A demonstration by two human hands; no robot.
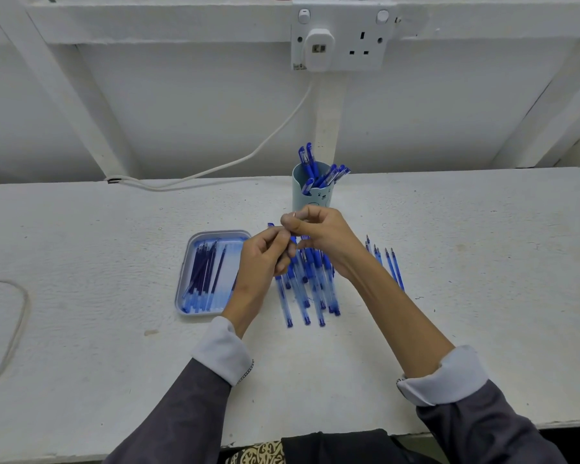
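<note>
My left hand and right hand pinch a slim blue plastic pen between curled fingers above the rough white bench, which lies open toward both side edges.

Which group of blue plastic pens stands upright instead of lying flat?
The capped pens in the pale blue cylindrical cup; the loose pens on the white table lie flat.

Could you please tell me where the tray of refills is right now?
In the head view the tray lies on the table left of centre, beside the left hand, with the pile of pens to its right.
</note>
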